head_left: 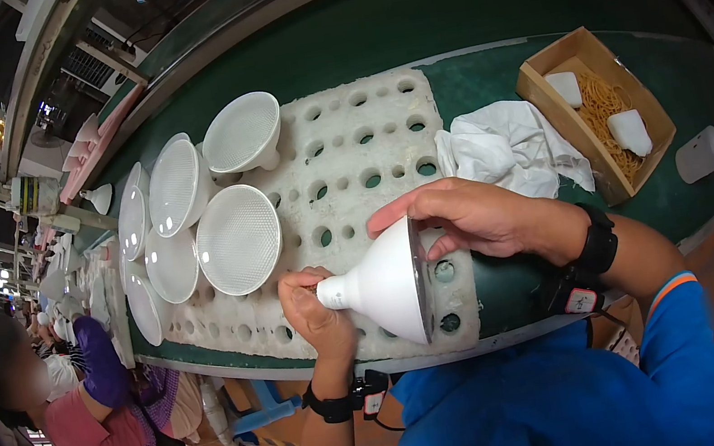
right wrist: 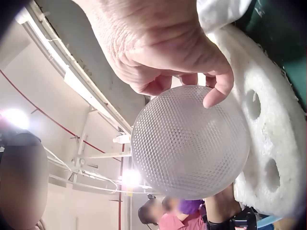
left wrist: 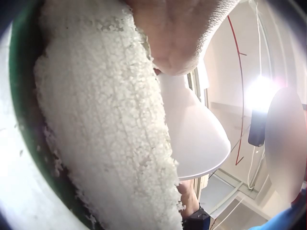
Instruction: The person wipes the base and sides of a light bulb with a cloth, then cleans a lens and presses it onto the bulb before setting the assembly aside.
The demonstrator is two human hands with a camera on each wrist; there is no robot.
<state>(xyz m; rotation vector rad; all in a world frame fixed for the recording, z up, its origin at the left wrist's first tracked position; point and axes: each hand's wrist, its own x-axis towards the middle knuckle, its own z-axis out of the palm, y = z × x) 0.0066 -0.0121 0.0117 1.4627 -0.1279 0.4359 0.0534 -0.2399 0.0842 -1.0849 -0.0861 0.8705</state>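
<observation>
A white reflector lamp [head_left: 380, 288] with a flared body and a textured clear lens [right wrist: 189, 143] is held on its side over the foam board. My left hand [head_left: 318, 315] grips its narrow neck; the base is mostly hidden in the fingers. At the wide end, my right hand [head_left: 475, 217] pinches the rim, its thumb on the lens face and other fingers behind the edge in the right wrist view. Seen from the left wrist, the lamp's smooth white side shows beyond the edge of the foam.
The white foam board [head_left: 346, 147] has rows of holes. Several similar lamps [head_left: 239, 239] stand lens-up at its left. A white cloth [head_left: 511, 147] lies at the right, beside a wooden box [head_left: 583, 145] of rubber bands. Another person [head_left: 70, 391] sits at the far left.
</observation>
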